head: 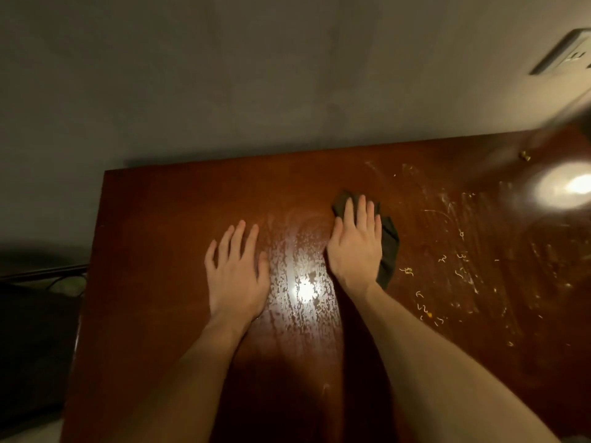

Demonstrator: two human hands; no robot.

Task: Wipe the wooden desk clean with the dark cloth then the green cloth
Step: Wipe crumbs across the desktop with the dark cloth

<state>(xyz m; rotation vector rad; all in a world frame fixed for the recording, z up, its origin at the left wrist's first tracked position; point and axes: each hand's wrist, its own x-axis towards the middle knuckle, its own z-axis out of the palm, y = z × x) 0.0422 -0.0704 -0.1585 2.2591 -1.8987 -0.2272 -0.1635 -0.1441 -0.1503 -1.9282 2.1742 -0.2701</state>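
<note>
Now, from the head view, the right hand point(355, 241) presses flat, fingers straight, on the dark cloth point(388, 247) mid-desk. Beside it the left hand point(236, 266) rests flat and released on the wooden desk point(153, 251); crumbs point(425, 310) lie right.

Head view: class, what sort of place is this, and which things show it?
Probably a room in a home: a glossy reddish-brown wooden desk against a plain grey wall, with a pale wall socket at upper right.
</note>
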